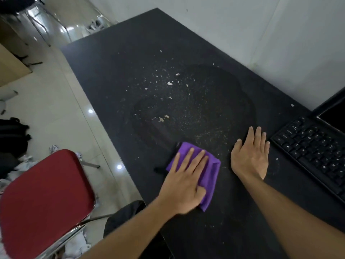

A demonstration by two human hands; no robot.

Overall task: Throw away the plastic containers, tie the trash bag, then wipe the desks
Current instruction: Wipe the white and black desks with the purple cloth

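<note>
This is an office workroom. A long black desk (186, 43) stands against a plain white wall (242, 25) and carries a black keyboard (313, 148). Behind it, cut off by the frame edge, is the corner of what may be a dark screen (334, 113). Beside the desk, 1 red-cushioned chair (46, 193) with chrome legs stands on a glossy pale tiled floor (56, 113). A light wooden furniture panel (11, 68) shows at far left.

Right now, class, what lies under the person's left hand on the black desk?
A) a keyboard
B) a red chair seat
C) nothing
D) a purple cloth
D: the left hand presses flat on the purple cloth, fingers straight.
</note>
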